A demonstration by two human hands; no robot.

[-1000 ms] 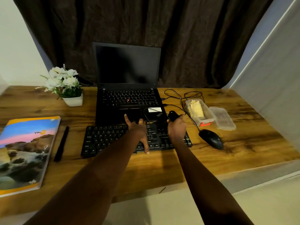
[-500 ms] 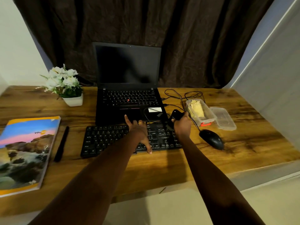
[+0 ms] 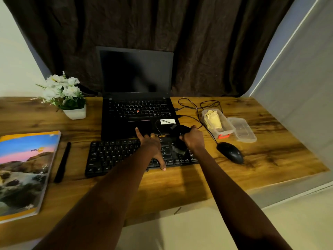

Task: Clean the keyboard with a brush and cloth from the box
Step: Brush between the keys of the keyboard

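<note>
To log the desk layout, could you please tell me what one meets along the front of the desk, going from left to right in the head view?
Book → pen → keyboard → mouse

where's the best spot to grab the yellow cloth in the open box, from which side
Probably pinch the cloth by its bunched top folds, straight down from above: the box walls close off its sides, and the lid lies beside it, leaving the top open. The left hand holds nothing; the right hand holds the brush.
</note>
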